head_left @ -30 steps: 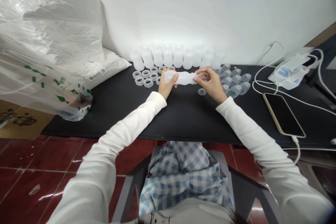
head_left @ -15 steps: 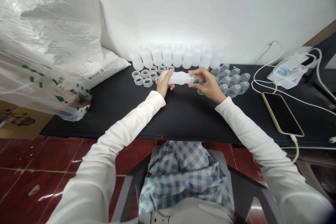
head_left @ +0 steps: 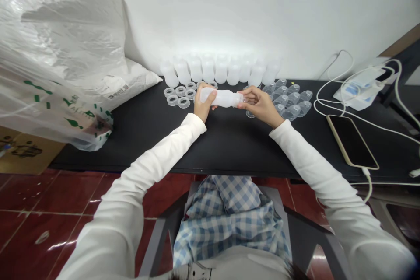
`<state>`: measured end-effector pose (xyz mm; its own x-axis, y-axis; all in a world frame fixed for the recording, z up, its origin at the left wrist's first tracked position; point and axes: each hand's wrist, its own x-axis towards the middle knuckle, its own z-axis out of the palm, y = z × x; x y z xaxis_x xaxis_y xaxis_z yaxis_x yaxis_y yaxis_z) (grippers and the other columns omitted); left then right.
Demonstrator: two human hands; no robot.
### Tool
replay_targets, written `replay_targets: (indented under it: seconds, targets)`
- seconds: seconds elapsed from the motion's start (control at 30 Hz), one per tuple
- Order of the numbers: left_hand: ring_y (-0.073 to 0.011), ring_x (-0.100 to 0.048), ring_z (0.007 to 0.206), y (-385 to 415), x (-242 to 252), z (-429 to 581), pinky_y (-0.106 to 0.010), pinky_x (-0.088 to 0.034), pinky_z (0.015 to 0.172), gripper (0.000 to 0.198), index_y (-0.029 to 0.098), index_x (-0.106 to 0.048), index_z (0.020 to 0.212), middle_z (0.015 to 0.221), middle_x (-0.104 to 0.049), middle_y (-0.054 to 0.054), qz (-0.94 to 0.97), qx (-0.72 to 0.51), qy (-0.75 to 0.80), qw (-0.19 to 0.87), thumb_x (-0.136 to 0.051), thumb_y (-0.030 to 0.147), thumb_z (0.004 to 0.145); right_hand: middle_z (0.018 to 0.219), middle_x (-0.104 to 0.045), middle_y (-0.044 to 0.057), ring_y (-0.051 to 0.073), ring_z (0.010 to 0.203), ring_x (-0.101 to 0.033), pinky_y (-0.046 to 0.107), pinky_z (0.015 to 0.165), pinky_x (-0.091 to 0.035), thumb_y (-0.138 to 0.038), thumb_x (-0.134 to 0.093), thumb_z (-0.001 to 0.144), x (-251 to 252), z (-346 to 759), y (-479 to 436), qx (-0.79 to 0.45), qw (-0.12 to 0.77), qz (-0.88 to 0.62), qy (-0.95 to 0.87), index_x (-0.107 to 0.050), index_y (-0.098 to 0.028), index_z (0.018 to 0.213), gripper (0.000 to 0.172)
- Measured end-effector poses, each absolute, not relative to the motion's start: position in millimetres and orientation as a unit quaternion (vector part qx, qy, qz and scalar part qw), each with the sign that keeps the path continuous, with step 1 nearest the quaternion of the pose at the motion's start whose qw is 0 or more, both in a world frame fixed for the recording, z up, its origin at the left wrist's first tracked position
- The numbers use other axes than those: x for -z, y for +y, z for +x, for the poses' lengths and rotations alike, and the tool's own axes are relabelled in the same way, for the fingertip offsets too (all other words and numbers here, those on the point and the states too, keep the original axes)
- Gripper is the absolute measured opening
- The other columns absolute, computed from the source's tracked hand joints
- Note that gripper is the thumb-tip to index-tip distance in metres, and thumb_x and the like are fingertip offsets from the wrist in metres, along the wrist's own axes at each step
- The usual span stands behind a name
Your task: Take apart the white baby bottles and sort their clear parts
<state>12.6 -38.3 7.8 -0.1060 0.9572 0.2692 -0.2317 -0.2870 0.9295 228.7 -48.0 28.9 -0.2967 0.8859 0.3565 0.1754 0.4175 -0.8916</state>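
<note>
A frosted white baby bottle (head_left: 225, 98) lies sideways in the air above the black table. My left hand (head_left: 204, 103) is wrapped around its base end, thumb on top. At the neck, my right hand (head_left: 260, 105) has thumb and fingers closed on the clear screw ring (head_left: 240, 99); the fingers cover most of what sticks out beyond it. Several loose translucent rings (head_left: 183, 102) lie left of the bottle. To the right of my right hand stand several clear dome caps (head_left: 291, 113). Behind them, a row of similar white bottles (head_left: 208, 70) stands along the wall.
Bulky white plastic bags (head_left: 85, 113) take up the left of the black table (head_left: 157, 148). A phone (head_left: 352, 142) on a charging cable lies at the right, near a white power strip (head_left: 359, 92) with tangled cords. A cardboard box (head_left: 29, 151) sits at far left.
The fingers of my right hand have shifted around the ring at the bottle's neck and now cover more of the clear top. My left hand keeps hold of the base.
</note>
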Motion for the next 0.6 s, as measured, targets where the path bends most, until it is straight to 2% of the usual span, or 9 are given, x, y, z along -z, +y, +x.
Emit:
replay_targets:
  seconds: [0.1, 0.2, 0.3, 0.37, 0.4, 0.5, 0.6]
  targets:
    - [-0.0059, -0.051, 0.050, -39.3, -8.0, 9.4, -0.021, -0.033, 0.044, 0.061, 0.023, -0.059, 0.090, 0.078, -0.061, 0.001, 0.491, -0.641, 0.386, 0.446, -0.085, 0.073, 0.069, 0.106, -0.079, 0.005, 0.024, 0.102, -0.078, 0.043, 0.100, -0.064, -0.068, -0.094, 0.062, -27.7, 228.0, -47.7, -0.394, 0.460, -0.367, -0.706, -0.067, -0.024, 0.101, 0.065]
    - [-0.0039, -0.043, 0.044, -37.9, -8.4, 9.5, -0.020, -0.026, 0.041, 0.057, 0.022, -0.057, 0.085, 0.068, -0.053, 0.005, 0.485, -0.630, 0.402, 0.455, -0.086, 0.069, 0.073, 0.115, -0.079, 0.007, 0.026, 0.109, -0.077, 0.046, 0.104, -0.062, -0.064, -0.094, 0.065, -23.7, 228.7, -45.9, -0.370, 0.468, -0.355, -0.719, -0.066, -0.025, 0.102, 0.061]
    - [-0.0043, -0.040, 0.041, -35.6, -9.0, 12.3, -0.021, -0.020, 0.037, 0.055, 0.022, -0.051, 0.077, 0.060, -0.047, 0.007, 0.472, -0.610, 0.419, 0.479, -0.085, 0.066, 0.076, 0.126, -0.077, 0.008, 0.030, 0.121, -0.073, 0.051, 0.112, -0.058, -0.050, -0.090, 0.076, -18.9, 230.9, -43.9, -0.287, 0.461, -0.345, -0.766, -0.069, -0.025, 0.103, 0.042]
    - [-0.0056, -0.043, 0.042, -34.1, -9.0, 13.3, -0.021, -0.019, 0.036, 0.052, 0.022, -0.051, 0.076, 0.058, -0.049, 0.006, 0.467, -0.589, 0.437, 0.494, -0.082, 0.063, 0.080, 0.132, -0.076, 0.007, 0.030, 0.128, -0.070, 0.052, 0.116, -0.055, -0.037, -0.079, 0.088, -16.2, 232.2, -43.9, -0.221, 0.442, -0.341, -0.800, -0.072, -0.026, 0.106, 0.022]
    - [-0.0061, -0.044, 0.042, -33.3, -8.8, 13.3, -0.021, -0.019, 0.036, 0.050, 0.022, -0.052, 0.077, 0.057, -0.050, 0.006, 0.465, -0.580, 0.448, 0.497, -0.081, 0.062, 0.081, 0.134, -0.076, 0.006, 0.029, 0.129, -0.070, 0.053, 0.116, -0.055, -0.031, -0.073, 0.091, -15.2, 232.7, -44.2, -0.197, 0.429, -0.341, -0.813, -0.073, -0.027, 0.109, 0.018]
    - [-0.0061, -0.040, 0.038, -30.4, -7.5, 11.8, -0.021, -0.019, 0.035, 0.049, 0.021, -0.054, 0.077, 0.052, -0.049, 0.006, 0.453, -0.561, 0.480, 0.500, -0.077, 0.063, 0.085, 0.136, -0.075, 0.005, 0.028, 0.128, -0.071, 0.052, 0.115, -0.056, -0.023, -0.068, 0.093, -13.1, 233.1, -45.4, -0.171, 0.407, -0.344, -0.829, -0.073, -0.029, 0.117, 0.026]
    - [-0.0058, -0.033, 0.032, -27.9, -5.6, 10.3, -0.022, -0.015, 0.034, 0.053, 0.022, -0.054, 0.077, 0.046, -0.046, 0.007, 0.439, -0.559, 0.486, 0.508, -0.073, 0.070, 0.085, 0.137, -0.075, 0.006, 0.029, 0.128, -0.071, 0.051, 0.114, -0.058, -0.034, -0.081, 0.087, -11.8, 232.6, -45.3, -0.195, 0.423, -0.341, -0.817, -0.074, -0.028, 0.116, 0.030]
